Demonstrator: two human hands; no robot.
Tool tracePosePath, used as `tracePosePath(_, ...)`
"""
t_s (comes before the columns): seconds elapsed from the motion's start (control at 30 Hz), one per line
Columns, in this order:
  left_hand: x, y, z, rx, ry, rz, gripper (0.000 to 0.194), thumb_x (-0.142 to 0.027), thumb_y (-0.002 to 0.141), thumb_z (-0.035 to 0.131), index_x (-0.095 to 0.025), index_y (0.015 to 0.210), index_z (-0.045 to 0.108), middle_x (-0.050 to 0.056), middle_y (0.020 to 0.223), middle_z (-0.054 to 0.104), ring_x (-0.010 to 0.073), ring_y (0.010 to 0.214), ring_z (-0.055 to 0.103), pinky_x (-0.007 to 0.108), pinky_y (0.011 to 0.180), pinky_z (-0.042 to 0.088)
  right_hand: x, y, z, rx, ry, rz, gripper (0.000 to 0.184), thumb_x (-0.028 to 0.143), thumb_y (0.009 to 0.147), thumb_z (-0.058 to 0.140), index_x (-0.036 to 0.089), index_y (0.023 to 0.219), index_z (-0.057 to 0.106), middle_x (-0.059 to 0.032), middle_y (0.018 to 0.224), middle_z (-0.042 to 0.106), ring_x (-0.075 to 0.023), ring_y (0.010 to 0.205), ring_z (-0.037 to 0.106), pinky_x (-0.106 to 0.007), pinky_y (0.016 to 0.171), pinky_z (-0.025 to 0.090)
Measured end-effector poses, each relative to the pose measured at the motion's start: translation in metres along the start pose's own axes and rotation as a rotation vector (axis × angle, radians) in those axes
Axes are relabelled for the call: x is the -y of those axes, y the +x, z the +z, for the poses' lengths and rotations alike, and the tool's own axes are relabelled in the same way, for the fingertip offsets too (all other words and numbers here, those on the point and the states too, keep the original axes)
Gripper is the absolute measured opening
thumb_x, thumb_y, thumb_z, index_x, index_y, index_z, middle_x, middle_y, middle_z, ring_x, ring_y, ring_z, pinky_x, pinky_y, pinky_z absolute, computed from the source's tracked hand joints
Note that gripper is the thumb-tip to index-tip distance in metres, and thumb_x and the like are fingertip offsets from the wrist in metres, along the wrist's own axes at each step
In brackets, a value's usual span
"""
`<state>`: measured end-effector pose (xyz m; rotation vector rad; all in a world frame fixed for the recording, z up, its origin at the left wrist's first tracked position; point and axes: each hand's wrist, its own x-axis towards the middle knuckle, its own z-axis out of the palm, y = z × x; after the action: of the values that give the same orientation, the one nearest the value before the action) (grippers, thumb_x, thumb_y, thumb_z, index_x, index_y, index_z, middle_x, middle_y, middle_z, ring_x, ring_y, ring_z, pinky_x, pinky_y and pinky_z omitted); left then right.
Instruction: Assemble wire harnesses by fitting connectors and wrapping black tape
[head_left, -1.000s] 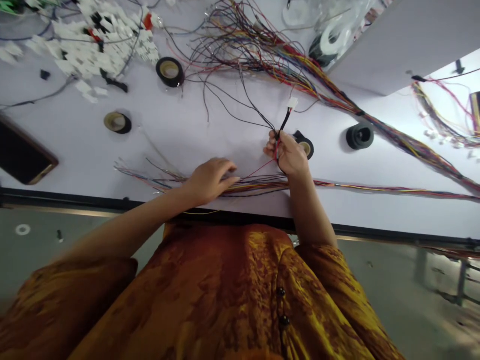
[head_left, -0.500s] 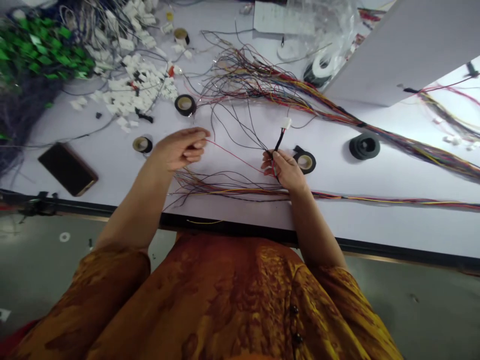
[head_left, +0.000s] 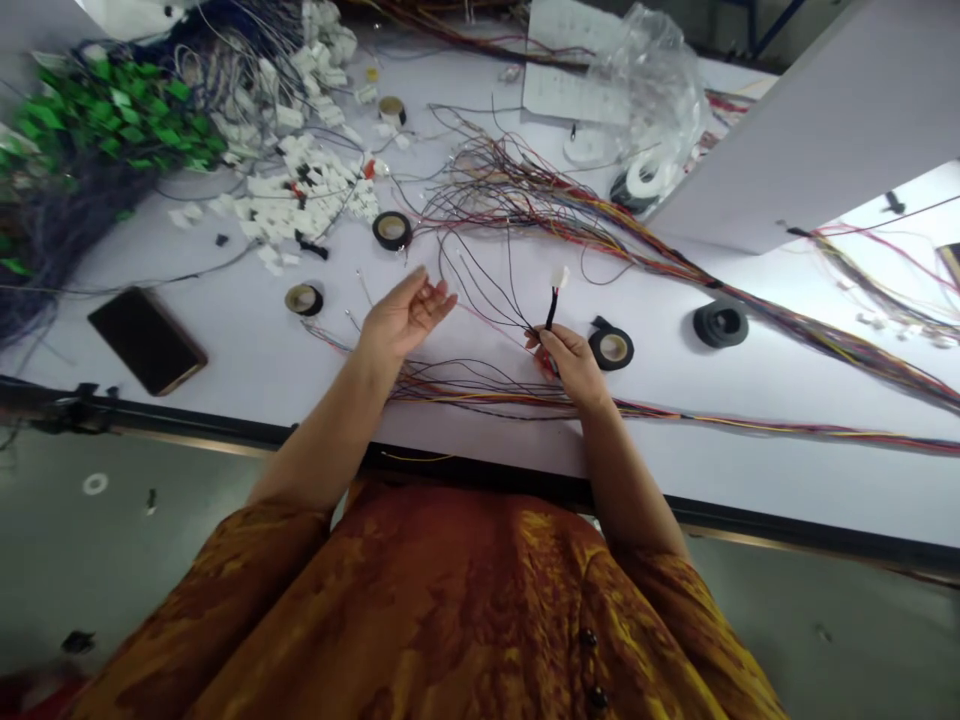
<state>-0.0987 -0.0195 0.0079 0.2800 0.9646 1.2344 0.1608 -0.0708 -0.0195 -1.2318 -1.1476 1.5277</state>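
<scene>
Above the table, my right hand (head_left: 574,365) is closed around a short wire harness (head_left: 551,312). A white connector (head_left: 560,277) tops its black-wrapped stem, and several thin black wires fan out from it to the upper left. My left hand (head_left: 411,312) is held to the left with its fingers apart, and I see nothing gripped in it. A thin red wire (head_left: 487,320) runs from the harness toward its fingertips. Beside my right hand lies a roll of black tape (head_left: 624,362). Below both hands, a bundle of coloured wires (head_left: 495,398) stretches along the table.
A phone (head_left: 150,342) lies at the left, near several black tape rolls, one of them here (head_left: 391,231). Piles of white connectors (head_left: 300,195) and green connectors (head_left: 112,115) fill the back left. A thick wire bundle (head_left: 675,250) crosses toward a grey panel (head_left: 817,130).
My left hand has moved right and its fingers have spread from a pinch, with the red wire slackening. My right hand still holds the harness. The view has shifted slightly.
</scene>
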Motion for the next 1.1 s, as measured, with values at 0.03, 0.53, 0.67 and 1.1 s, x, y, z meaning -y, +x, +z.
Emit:
tracePosePath(0.03, 0.003, 0.001, 0.003, -0.028, 0.001, -0.040, 0.020, -0.021, 0.081, 0.074, -0.016, 0.070, 0.057, -0.005, 0.057, 0.052, 0.0079, 0.061, 0.062, 0.024, 0.072, 0.054, 0.000, 0.000, 0.000, -0.006, 0.000, -0.001, 0.033, 0.050, 0.085, 0.062, 0.019, 0.093, 0.069, -0.0003, 0.081, 0.065, -0.0040, 0.047, 0.045, -0.020, 0.037, 0.031)
tracePosePath(0.53, 0.016, 0.024, 0.020, 0.047, 0.376, -0.065, 0.009, -0.020, 0.078, 0.072, -0.013, 0.077, 0.067, -0.009, 0.048, 0.035, 0.0015, 0.039, 0.032, 0.016, 0.042, 0.033, -0.005, 0.000, -0.001, -0.040, 0.043, -0.016, 0.028, 0.045, 0.086, 0.063, 0.019, 0.091, 0.074, 0.0000, 0.074, 0.066, -0.0081, 0.061, 0.056, -0.022, 0.055, 0.046)
tracePosePath(0.67, 0.013, 0.005, 0.002, 0.030, 0.421, 0.149, 0.022, -0.020, 0.082, 0.068, -0.013, 0.062, 0.062, 0.001, 0.069, 0.061, 0.0009, 0.045, 0.043, 0.015, 0.042, 0.033, -0.007, 0.004, 0.002, -0.163, 0.160, 0.019, 0.025, 0.043, 0.082, 0.066, 0.020, 0.091, 0.072, 0.0017, 0.071, 0.063, -0.0075, 0.060, 0.054, -0.022, 0.057, 0.046)
tracePosePath(1.1, -0.014, 0.000, -0.019, -0.211, 0.096, -0.024, 0.020, -0.010, 0.089, 0.061, -0.012, 0.070, 0.065, -0.003, 0.053, 0.056, 0.0035, 0.049, 0.059, 0.010, 0.049, 0.050, 0.003, 0.006, 0.031, -0.351, -0.503, -0.353, 0.018, 0.027, 0.085, 0.057, 0.019, 0.101, 0.059, -0.0050, 0.089, 0.062, -0.0172, 0.079, 0.057, -0.034, 0.076, 0.050)
